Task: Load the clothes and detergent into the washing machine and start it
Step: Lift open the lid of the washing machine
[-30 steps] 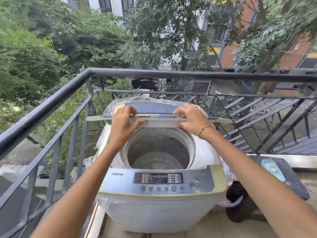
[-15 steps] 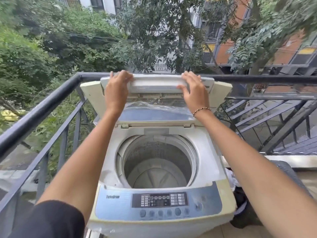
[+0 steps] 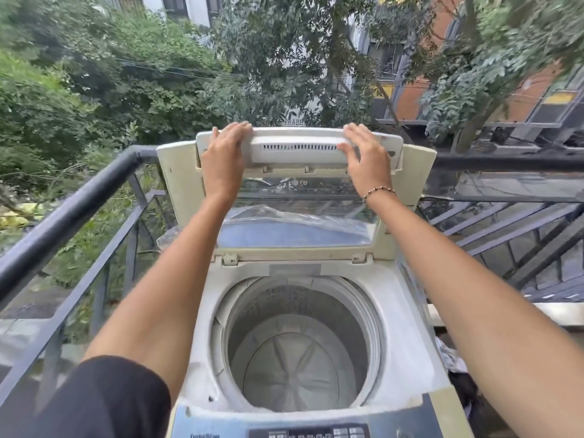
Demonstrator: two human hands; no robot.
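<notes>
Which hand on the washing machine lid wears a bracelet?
The right hand: a beaded bracelet circles its wrist, while the left hand has a bare wrist.

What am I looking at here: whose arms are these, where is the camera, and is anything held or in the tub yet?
There is just one picture. It comes from a camera worn on a person's head, looking forward and down. No robot is involved, and the two bare arms are that person's own. In front stands a white top-loading washing machine on a balcony with a dark metal railing. Its cream folding lid is raised upright. The left hand and the right hand, which wears a beaded bracelet, lie with fairly straight fingers on the lid's top panel. Neither has a closed grip on anything. The round grey drum is open and holds no clothes. A crumpled clear plastic sheet shows through the lid's window. The grey control panel is at the bottom edge.
</notes>
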